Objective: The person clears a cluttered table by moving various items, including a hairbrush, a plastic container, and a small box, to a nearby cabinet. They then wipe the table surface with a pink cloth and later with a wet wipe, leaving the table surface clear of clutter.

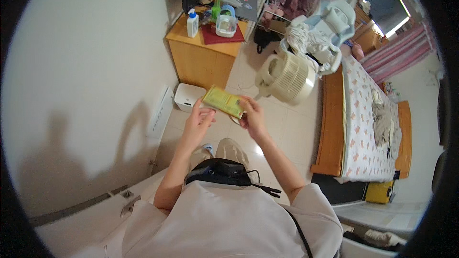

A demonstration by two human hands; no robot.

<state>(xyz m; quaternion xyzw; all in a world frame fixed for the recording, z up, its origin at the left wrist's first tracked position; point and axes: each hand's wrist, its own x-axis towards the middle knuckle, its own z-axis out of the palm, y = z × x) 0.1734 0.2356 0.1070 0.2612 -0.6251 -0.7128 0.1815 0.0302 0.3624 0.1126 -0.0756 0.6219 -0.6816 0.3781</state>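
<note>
A flat yellow-green packet [223, 101] with small printing is held up in front of me, tilted down to the right. My right hand [252, 116] grips its right end between thumb and fingers. At its left end is my left hand [200, 119], fingers bent; whether they pinch the packet or only touch it is hard to tell. Beyond the packet's left end, a white lidded bin [187, 96] stands on the floor beside the desk. A cream fan [287, 77] stands beyond my right hand.
A wooden desk [202, 61] holds a pump bottle [192, 24], a clear container [226, 26] on a red mat and a grey laptop. A chair [331, 25] piled with clothes stands behind the fan. To the right is a wooden bed [328, 125]; a wall [89, 61] runs along the left.
</note>
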